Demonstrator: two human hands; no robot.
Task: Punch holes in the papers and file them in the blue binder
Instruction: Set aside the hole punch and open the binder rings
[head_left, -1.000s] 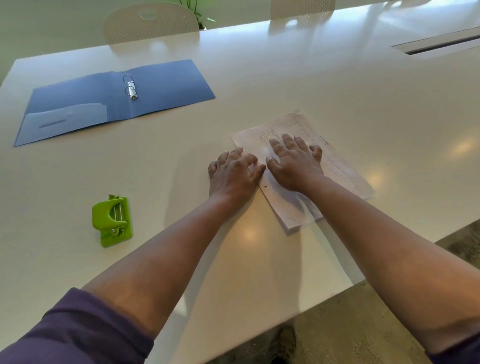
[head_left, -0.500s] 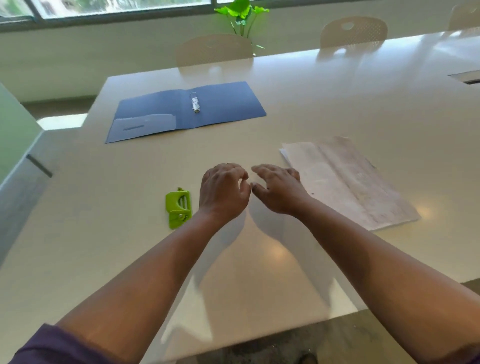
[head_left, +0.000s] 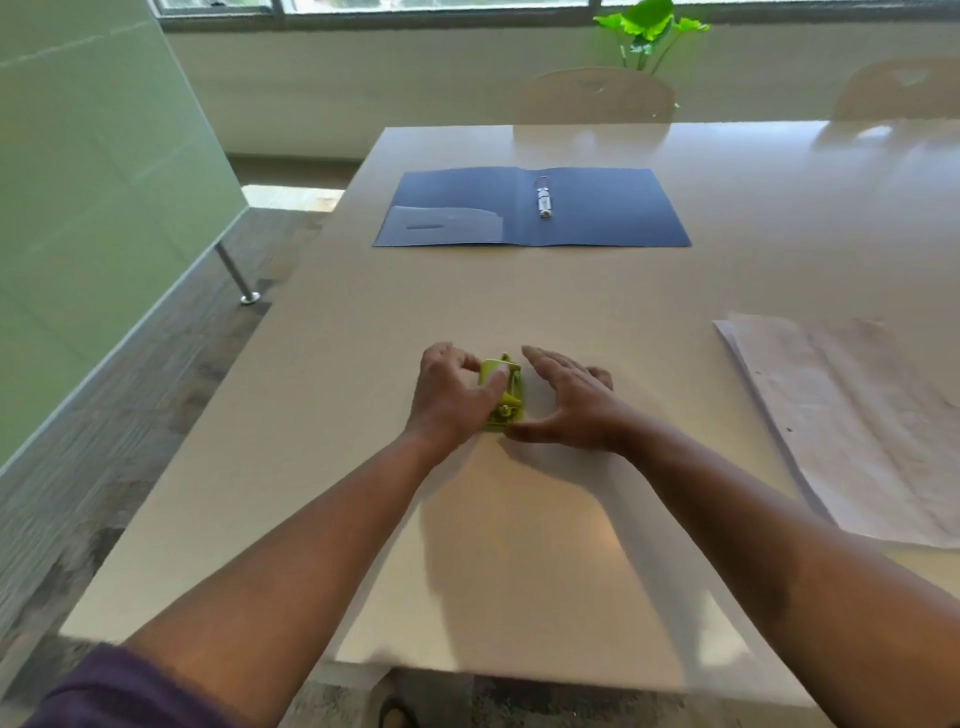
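Observation:
A small green hole punch (head_left: 505, 399) lies on the pale table (head_left: 519, 301) in front of me. My left hand (head_left: 449, 397) grips its left side, thumb across the top. Just to its right hovers my right hand (head_left: 569, 402), fingers spread, thumb tip close to the punch's near end; I cannot tell if it touches. The blue binder (head_left: 597, 208) lies spread open at the far side, its metal ring clip (head_left: 544, 196) in the middle. A stack of printed papers (head_left: 852, 421) rests flat at the right, apart from both hands.
The table's left edge runs beside a frosted glass partition (head_left: 104, 208) and a metal leg (head_left: 236, 275). Two pale chairs (head_left: 595, 96) stand at the far side, with a green plant (head_left: 647, 31) behind. The near table edge is close to my body.
Both hands left the paper stack and moved left to the green hole punch. My left hand has taken hold of it. The view has swung left.

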